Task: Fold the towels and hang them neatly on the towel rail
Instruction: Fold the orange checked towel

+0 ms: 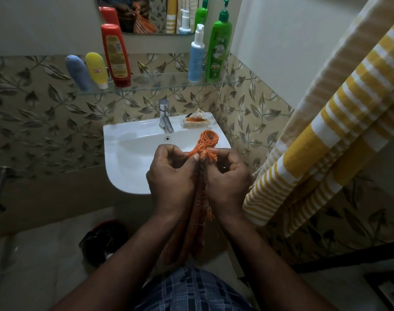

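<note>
Orange and woven, the fringed towel (204, 145) is held bunched into a narrow rope in front of the basin (115, 153). Its long axis runs upright from below the basin's front rim to a looped end tipped over the bowl. It is pinched near the top between the left hand (171, 178) and the right hand (227, 176), which are pressed close together with fingers curled on the cloth. Tassels are seen at the thumbs and lower down. Right of the basin, room is narrowed by a yellow-and-white striped towel (326, 135) hung close by; more space is left on the basin's left. Behind the basin, a tap (164, 115) and a glass shelf (158, 86) of bottles (218, 52) are set.
</note>
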Tool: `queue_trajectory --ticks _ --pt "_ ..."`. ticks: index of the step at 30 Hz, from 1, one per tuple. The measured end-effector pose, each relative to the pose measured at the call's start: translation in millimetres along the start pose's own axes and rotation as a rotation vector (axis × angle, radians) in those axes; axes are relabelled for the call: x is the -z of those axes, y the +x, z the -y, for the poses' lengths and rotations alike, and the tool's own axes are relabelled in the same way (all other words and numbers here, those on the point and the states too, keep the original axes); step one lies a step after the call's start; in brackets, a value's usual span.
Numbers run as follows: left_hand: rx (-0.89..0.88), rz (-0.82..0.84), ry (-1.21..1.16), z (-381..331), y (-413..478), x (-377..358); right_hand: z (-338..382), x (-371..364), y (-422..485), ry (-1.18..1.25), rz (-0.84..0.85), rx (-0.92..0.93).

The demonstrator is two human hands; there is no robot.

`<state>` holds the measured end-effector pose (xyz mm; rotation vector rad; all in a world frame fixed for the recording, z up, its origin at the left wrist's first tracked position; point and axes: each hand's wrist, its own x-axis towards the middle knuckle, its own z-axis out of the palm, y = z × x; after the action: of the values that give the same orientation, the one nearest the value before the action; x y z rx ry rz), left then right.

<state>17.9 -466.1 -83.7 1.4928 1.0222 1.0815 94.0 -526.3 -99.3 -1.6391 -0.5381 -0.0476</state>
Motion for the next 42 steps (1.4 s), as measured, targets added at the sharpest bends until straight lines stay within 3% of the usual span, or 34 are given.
queue_trajectory --ticks 20,34,39,42 --pt "-0.148 -0.027 0.118 3 5 2 -5 -4 -2 -0.004 0.061 0.202" --pt "-0.177 0.06 0.051 4 26 7 3 3 -1 0.223 0.237 0.034" --pt "-0.197 0.145 0.146 17 43 4 -24 2 42 -0.137 0.343 0.228" --pt "-0.19 0.215 0.205 28 52 0 -50 -4 75 -0.514 0.539 0.321"
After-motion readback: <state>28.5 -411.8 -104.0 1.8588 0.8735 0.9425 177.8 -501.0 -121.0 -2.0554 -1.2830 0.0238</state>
